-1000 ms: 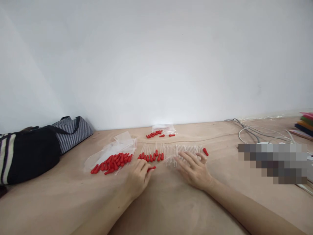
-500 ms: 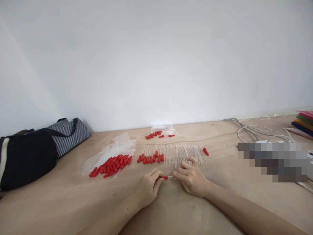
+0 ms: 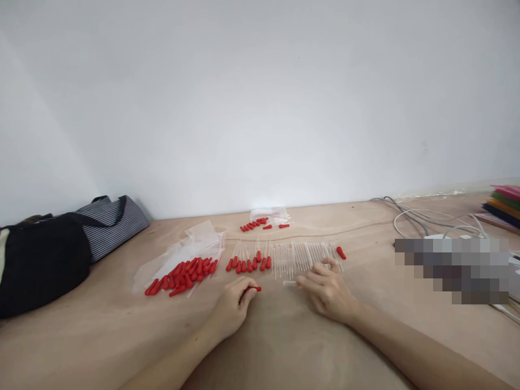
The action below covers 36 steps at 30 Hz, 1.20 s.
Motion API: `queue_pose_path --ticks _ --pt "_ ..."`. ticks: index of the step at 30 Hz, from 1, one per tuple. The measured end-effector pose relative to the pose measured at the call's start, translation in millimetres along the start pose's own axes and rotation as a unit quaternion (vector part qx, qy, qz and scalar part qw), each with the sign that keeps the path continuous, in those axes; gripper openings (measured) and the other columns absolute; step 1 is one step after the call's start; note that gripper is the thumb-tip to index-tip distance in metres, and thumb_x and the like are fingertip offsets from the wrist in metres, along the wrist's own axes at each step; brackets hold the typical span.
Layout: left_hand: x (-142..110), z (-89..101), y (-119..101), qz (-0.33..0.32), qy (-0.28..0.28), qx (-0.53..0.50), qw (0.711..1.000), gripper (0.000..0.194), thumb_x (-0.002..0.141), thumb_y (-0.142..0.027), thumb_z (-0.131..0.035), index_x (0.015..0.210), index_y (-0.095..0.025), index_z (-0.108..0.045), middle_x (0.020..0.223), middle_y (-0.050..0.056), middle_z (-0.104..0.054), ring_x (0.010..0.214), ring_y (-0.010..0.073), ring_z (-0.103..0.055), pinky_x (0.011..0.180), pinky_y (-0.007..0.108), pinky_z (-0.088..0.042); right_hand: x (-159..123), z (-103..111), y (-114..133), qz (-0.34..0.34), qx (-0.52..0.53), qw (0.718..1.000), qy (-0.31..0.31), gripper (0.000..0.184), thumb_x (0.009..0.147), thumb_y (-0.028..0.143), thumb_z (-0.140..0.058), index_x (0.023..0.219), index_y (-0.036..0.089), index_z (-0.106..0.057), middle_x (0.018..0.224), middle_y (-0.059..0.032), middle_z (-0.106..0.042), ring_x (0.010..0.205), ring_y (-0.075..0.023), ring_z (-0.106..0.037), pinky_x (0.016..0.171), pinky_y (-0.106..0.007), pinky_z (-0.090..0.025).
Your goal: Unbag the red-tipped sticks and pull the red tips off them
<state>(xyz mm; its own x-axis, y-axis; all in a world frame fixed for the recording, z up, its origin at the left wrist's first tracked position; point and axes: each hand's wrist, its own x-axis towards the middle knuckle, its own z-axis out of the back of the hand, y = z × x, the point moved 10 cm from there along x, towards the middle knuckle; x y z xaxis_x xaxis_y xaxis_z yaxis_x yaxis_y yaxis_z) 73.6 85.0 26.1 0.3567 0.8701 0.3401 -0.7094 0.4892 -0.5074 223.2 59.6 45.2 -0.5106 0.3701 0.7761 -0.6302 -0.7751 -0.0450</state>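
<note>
My left hand (image 3: pixel 235 306) pinches a red rubber dropper bulb (image 3: pixel 258 288), whose narrow end sticks out to the right between thumb and fingers. A clear glass dropper tube (image 3: pixel 289 283) is gripped by my right hand (image 3: pixel 327 290), its end pointing left, apart from the bulb. Behind the right hand lies a row of clear tubes (image 3: pixel 303 254). To their left, several droppers with red bulbs fitted (image 3: pixel 249 265) lie side by side. A pile of loose red bulbs (image 3: pixel 187 273) rests partly on plastic zip bags (image 3: pixel 182 246).
One red bulb (image 3: pixel 340 253) lies at the row's right end. Farther back are more red bulbs and tubes by a clear bag (image 3: pixel 268 213). A black and striped bag (image 3: pixel 44 254) stands at left. Cables (image 3: pixel 410 214) and a coloured stack (image 3: pixel 504 203) lie at right.
My hands have moved apart. The tube, at the bulb's mouth before, is now separate from it in my right hand, while the left hand has shifted left with the bulb.
</note>
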Motion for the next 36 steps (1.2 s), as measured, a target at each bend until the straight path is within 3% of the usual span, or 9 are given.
queue_pose_path --ticks 5,11,15,18,21,25,30,33,36 --pt "-5.7 10.5 11.8 0.023 -0.026 0.008 0.999 0.017 0.082 -0.023 -0.041 0.082 -0.019 -0.057 0.077 0.002 -0.059 0.067 0.0146 -0.054 0.062 0.027 -0.043 -12.8 -1.7 -61.3 -0.156 -0.136 0.978 -0.003 0.030 0.078 0.011 -0.036 0.097 0.017 -0.058 0.067 -0.0030 -0.059 0.068 -0.0149 -0.044 0.074 -0.032 -0.020" --pt "-10.2 22.6 7.4 -0.017 -0.072 0.040 0.996 0.025 0.083 -0.018 -0.036 0.097 -0.019 -0.058 0.089 0.006 -0.057 0.081 0.0152 -0.056 0.073 0.028 -0.046 -23.0 -6.7 -90.3 -0.223 -0.207 0.953 0.001 0.022 0.078 0.017 -0.038 0.076 0.018 -0.060 0.065 -0.0031 -0.062 0.066 -0.0147 -0.048 0.074 -0.032 -0.019" --pt "-11.6 80.6 31.9 0.032 -0.170 0.129 0.976 0.024 0.081 -0.025 -0.040 0.095 -0.018 -0.058 0.091 0.006 -0.061 0.084 0.0173 -0.057 0.075 0.028 -0.044 -23.6 -7.6 -95.4 -0.231 -0.220 0.947 0.013 0.023 0.078 0.018 -0.039 0.068 0.018 -0.060 0.060 -0.0023 -0.061 0.065 -0.0142 -0.046 0.075 -0.033 -0.017" --pt "-24.1 138.9 69.6 0.167 -0.241 0.236 0.926 0.024 0.077 -0.029 -0.045 0.094 -0.017 -0.058 0.091 0.005 -0.063 0.076 0.0191 -0.058 0.072 0.031 -0.043 -22.2 -9.5 -95.2 -0.229 -0.228 0.946 0.025 0.023 0.078 0.019 -0.040 0.067 0.019 -0.061 0.060 -0.0021 -0.060 0.065 -0.0140 -0.045 0.075 -0.034 -0.016" --pt "-38.7 167.9 108.9 0.320 -0.181 0.313 0.875 0.027 0.076 -0.029 -0.044 0.098 -0.019 -0.057 0.099 0.006 -0.063 0.083 0.0245 -0.058 0.077 0.038 -0.039 -21.3 -12.9 -93.6 -0.229 -0.235 0.944 0.043 0.022 0.077 0.019 -0.041 0.074 0.021 -0.063 0.062 -0.0023 -0.059 0.067 -0.0141 -0.045 0.075 -0.034 -0.016" --pt "-53.2 164.3 139.3 0.424 -0.054 0.302 0.852 0.026 0.075 -0.033 -0.044 0.092 -0.021 -0.059 0.100 0.006 -0.065 0.093 0.0302 -0.055 0.077 0.043 -0.037 -22.3 -19.1 -93.3 -0.238 -0.239 0.938 0.083 0.022 0.078 0.019 -0.041 0.077 0.022 -0.063 0.064 -0.0024 -0.059 0.069 -0.0150 -0.046 0.076 -0.036 -0.016" --pt "-54.3 161.8 141.3 0.430 -0.030 0.289 0.855 0.031 0.076 -0.045 -0.041 0.081 -0.024 -0.063 0.092 0.005 -0.067 0.089 0.0297 -0.057 0.073 0.041 -0.038 -22.9 -21.3 -93.6 -0.244 -0.235 0.936 0.097 0.024 0.079 0.021 -0.040 0.077 0.023 -0.064 0.065 -0.0026 -0.059 0.070 -0.0151 -0.047 0.076 -0.036 -0.017" --pt "-50.5 165.4 134.0 0.410 -0.062 0.313 0.854 0.034 0.077 -0.046 -0.040 0.081 -0.023 -0.065 0.093 0.008 -0.067 0.088 0.0322 -0.056 0.072 0.043 -0.036 -21.7 -20.8 -91.5 -0.234 -0.231 0.940 0.089 0.023 0.079 0.024 -0.041 0.079 0.023 -0.064 0.065 -0.0031 -0.058 0.070 -0.0155 -0.046 0.076 -0.036 -0.017" --pt "-36.0 160.9 101.9 0.290 -0.164 0.375 0.865 0.028 0.078 -0.039 -0.043 0.079 -0.022 -0.065 0.090 0.008 -0.066 0.086 0.0297 -0.056 0.072 0.040 -0.035 -20.2 -19.5 -88.6 -0.225 -0.227 0.944 0.083 0.023 0.080 0.029 -0.042 0.081 0.023 -0.064 0.065 -0.0035 -0.058 0.072 -0.0173 -0.046 0.076 -0.037 -0.018"
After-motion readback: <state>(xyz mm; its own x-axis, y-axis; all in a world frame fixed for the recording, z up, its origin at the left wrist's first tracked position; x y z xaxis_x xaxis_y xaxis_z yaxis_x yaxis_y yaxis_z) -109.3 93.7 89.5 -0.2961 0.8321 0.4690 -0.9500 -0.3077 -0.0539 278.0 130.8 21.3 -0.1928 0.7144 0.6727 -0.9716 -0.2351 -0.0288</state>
